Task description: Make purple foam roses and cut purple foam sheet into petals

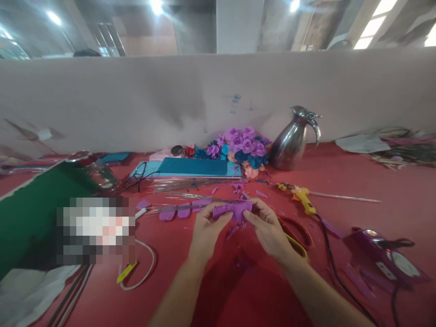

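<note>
Between my two hands is a strip of purple paper (234,210), held level above the red table. My left hand (208,227) pinches its left end, thumb in front. On the other end, my right hand (269,225) grips with thumb and fingers. Just left of my left hand, several cut purple paper petals (184,210) lie in a row. Purple scraps (238,187) are strewn beyond the strip. Scissors with red and yellow handles (295,231) lie partly hidden behind my right hand and forearm.
Paper flowers (243,143) are heaped by the wall, beside a steel jug (293,141). Thin wires (180,185) and blue paper sheets (194,166) lie in front. A yellow glue gun (304,200) and a purple power box (388,259) with cords sit right; a white cable (153,259) loops left.
</note>
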Action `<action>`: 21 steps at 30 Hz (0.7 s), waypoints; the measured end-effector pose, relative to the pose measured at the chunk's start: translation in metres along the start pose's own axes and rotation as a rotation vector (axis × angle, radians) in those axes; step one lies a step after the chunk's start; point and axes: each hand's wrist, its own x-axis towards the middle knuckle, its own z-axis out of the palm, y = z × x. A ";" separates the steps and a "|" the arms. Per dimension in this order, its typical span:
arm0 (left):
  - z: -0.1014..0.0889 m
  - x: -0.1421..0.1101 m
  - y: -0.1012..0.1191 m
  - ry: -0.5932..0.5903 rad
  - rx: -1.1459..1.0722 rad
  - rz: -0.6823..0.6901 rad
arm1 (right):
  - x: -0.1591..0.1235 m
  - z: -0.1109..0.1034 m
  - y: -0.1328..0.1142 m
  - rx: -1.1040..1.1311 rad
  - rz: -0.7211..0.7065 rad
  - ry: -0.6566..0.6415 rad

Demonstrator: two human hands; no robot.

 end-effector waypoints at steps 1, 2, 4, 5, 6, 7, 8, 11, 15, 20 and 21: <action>0.000 0.000 -0.001 0.003 -0.004 -0.010 | 0.000 0.000 0.000 -0.014 -0.003 0.006; 0.000 0.000 -0.001 0.005 0.001 -0.018 | 0.000 -0.001 0.001 -0.032 -0.006 0.015; 0.000 0.000 -0.001 0.006 0.017 -0.036 | 0.000 -0.001 0.001 -0.070 -0.012 0.034; 0.000 0.000 -0.001 0.009 0.021 -0.043 | 0.000 -0.001 0.002 -0.086 -0.016 0.040; -0.001 0.001 -0.001 0.007 0.026 -0.050 | 0.001 -0.001 0.002 -0.100 -0.020 0.046; -0.001 0.001 0.000 0.000 0.034 -0.057 | 0.002 -0.001 0.002 -0.118 -0.023 0.052; -0.002 0.002 0.000 -0.007 0.049 -0.062 | 0.003 0.000 0.002 -0.139 -0.027 0.056; -0.003 0.003 0.000 -0.006 0.129 -0.081 | 0.005 0.000 0.000 -0.236 -0.034 0.051; -0.003 0.005 0.000 0.012 0.036 -0.233 | -0.001 -0.027 -0.004 -0.519 -0.001 0.004; -0.004 0.008 -0.003 0.097 -0.158 -0.414 | -0.029 -0.088 -0.013 -1.368 0.046 0.036; -0.004 0.009 -0.004 0.122 -0.170 -0.436 | -0.034 -0.096 -0.016 -1.438 0.047 -0.010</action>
